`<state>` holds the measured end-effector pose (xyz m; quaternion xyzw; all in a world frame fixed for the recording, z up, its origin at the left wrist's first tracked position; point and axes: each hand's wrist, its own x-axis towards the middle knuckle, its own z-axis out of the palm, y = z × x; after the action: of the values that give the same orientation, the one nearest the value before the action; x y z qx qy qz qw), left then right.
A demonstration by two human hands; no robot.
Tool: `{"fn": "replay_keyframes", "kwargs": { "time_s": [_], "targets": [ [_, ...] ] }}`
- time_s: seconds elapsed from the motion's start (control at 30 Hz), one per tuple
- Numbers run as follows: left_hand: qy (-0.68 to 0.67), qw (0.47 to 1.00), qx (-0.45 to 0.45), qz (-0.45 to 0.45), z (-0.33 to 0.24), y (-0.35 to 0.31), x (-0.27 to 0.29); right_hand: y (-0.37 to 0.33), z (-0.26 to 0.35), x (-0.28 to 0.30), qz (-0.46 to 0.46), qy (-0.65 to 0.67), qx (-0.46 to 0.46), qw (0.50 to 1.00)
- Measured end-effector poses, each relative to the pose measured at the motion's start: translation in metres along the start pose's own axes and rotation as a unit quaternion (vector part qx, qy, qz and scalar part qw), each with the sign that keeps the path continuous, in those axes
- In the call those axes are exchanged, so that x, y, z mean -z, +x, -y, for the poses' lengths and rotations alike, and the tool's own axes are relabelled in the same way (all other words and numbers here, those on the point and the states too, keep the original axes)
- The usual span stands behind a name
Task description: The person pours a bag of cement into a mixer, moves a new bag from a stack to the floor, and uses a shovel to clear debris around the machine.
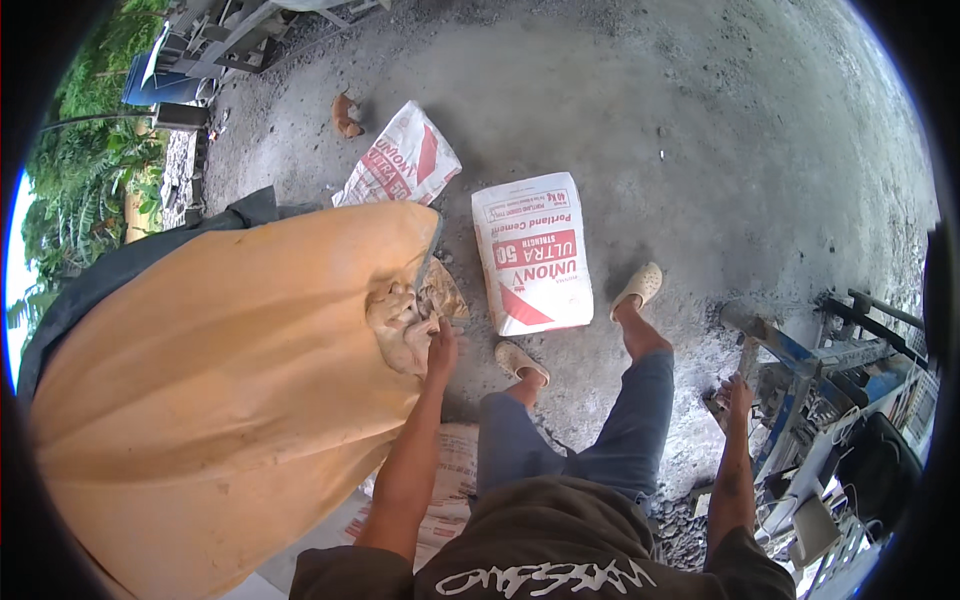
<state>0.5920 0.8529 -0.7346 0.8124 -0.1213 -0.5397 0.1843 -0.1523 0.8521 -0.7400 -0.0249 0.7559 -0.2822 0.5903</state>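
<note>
On the left, a big orange-tan tarp [220, 370] drapes over a bulky pile. My left hand [442, 352] is at its right edge, fingers closed against a crumpled tan bundle [398, 318]; what they grip is hidden. A full white-and-red cement bag [530, 265] lies flat on the ground just ahead of my feet. Off to my right, my right hand [737, 393] hangs beside a blue metal frame [790, 395]. Its fingers are curled, and whatever they may hold cannot be made out.
A second cement bag [405, 160], slack and wrinkled, lies farther off, with a small brown puppy [347, 117] beyond it. More printed sacks [455, 480] lie by my left leg. Equipment and a black chair-like object [880, 470] crowd the right side. Grey dusty ground [690, 150] stretches ahead.
</note>
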Motion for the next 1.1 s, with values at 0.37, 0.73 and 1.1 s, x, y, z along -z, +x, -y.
{"fn": "replay_keyframes", "kwargs": {
  "time_s": [0.37,0.73,1.1],
  "targets": [
    [-0.107,0.992,0.004,0.069,-0.239,0.105,-0.071,0.152,0.135,-0.28,0.094,-0.211,-0.007,0.973],
    [-0.165,0.942,0.286,0.056,0.082,0.374,-0.068,0.303,-0.059,-0.507,0.123,-0.269,-0.102,0.95],
    [-0.217,0.933,0.285,0.031,0.288,0.465,-0.159,0.438,-0.291,-0.443,0.034,-0.36,-0.224,0.905]
  ]
}}
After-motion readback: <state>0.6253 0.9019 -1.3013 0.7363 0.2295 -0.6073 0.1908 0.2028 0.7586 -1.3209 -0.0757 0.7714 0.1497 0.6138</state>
